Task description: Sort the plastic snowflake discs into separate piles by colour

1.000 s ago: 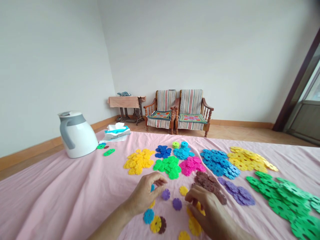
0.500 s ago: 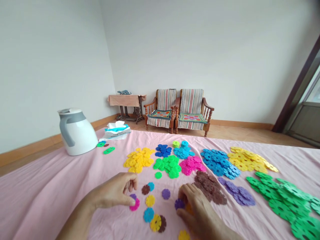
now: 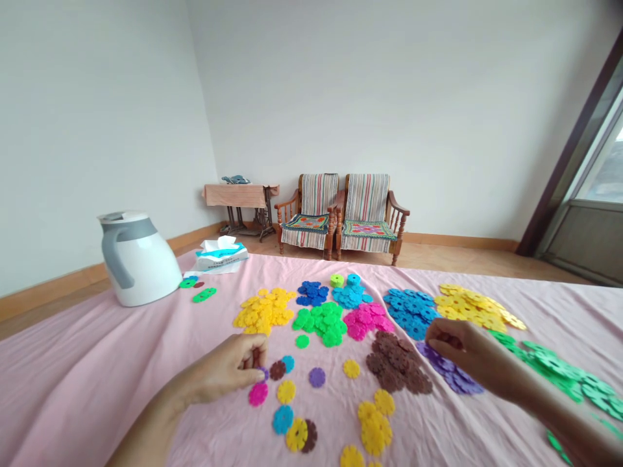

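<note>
My left hand [image 3: 233,371] is closed, its thumb and fingers pinching a small purple snowflake disc [image 3: 263,374]. Just below its thumb lies a pink disc [image 3: 257,394]. To the right are loose brown [image 3: 277,370], light blue [image 3: 283,419] and yellow [image 3: 286,392] discs. My right hand [image 3: 455,347] has its fingers curled together above the pile of purple discs [image 3: 457,379]; whatever may be between its fingertips is hidden. A heap of brown discs [image 3: 396,363] sits left of that hand. A lone purple disc [image 3: 317,377] lies between the hands.
Yellow [image 3: 265,311], green [image 3: 321,324], pink [image 3: 367,320] and blue [image 3: 411,313] piles cover the pink cloth [image 3: 204,324]. Large green discs [image 3: 559,370] lie right, partly under my forearm. A white jug [image 3: 146,266] and a tissue box [image 3: 221,255] stand left.
My right hand has moved right and away, from the loose yellow discs with a purple disc to the purple pile. The purple disc at my left thumb has come apart from the pink one.
</note>
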`<state>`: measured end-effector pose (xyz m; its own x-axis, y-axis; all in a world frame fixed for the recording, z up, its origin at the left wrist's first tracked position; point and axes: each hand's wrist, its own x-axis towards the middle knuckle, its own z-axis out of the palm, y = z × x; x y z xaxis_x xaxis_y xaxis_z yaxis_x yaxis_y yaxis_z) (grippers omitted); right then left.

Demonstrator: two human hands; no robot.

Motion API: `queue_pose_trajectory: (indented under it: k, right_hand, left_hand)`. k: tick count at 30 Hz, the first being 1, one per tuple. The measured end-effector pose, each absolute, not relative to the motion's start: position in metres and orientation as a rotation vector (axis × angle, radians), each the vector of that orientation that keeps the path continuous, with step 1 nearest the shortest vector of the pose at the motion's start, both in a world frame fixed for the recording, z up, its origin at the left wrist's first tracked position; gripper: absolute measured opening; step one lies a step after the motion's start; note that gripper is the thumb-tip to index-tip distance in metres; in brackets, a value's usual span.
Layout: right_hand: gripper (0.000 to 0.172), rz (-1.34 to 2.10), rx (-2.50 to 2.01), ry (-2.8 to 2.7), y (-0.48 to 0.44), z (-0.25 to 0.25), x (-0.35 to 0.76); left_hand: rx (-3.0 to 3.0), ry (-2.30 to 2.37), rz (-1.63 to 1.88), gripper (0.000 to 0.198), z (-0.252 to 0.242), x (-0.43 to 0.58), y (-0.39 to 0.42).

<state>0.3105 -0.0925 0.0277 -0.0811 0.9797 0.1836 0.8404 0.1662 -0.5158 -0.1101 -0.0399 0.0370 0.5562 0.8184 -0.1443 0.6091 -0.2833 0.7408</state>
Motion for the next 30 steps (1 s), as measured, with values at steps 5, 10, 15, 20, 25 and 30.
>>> queue_pose_trajectory:
  k: [5, 10, 15, 20, 25, 30]
  right_hand:
    - [0.022, 0.424, -1.861, -2.064, -0.089, 0.016, 0.350]
    - [0.025, 0.232, -1.839, -1.986, -0.091, 0.018, 0.311]
    - [0.027, 0.335, -1.652, -2.153, -0.109, 0.023, 0.248]
    - [0.024, 0.266, -1.588, -2.186, -0.120, 0.010, 0.218]
    - [0.024, 0.264, -1.613, -2.068, -0.127, -0.008, 0.214]
    - [0.030, 0.218, -1.612, -1.903, -0.128, 0.000, 0.234]
  left_hand:
    - [1.885, 1.130, 0.507, 0.016, 0.034, -0.099, -0.037]
    - [1.847, 1.086, 0.548, 0.013, 0.028, -0.080, -0.041]
    - [1.983, 1.070, 0.496, 0.016, 0.023, -0.056, -0.045]
    - [2.192, 1.083, 0.349, 0.026, 0.024, -0.033, -0.044]
    - [2.343, 1.083, 0.211, 0.023, 0.031, -0.022, -0.040]
    - [2.313, 1.034, 0.125, 0.013, 0.039, -0.016, -0.034]
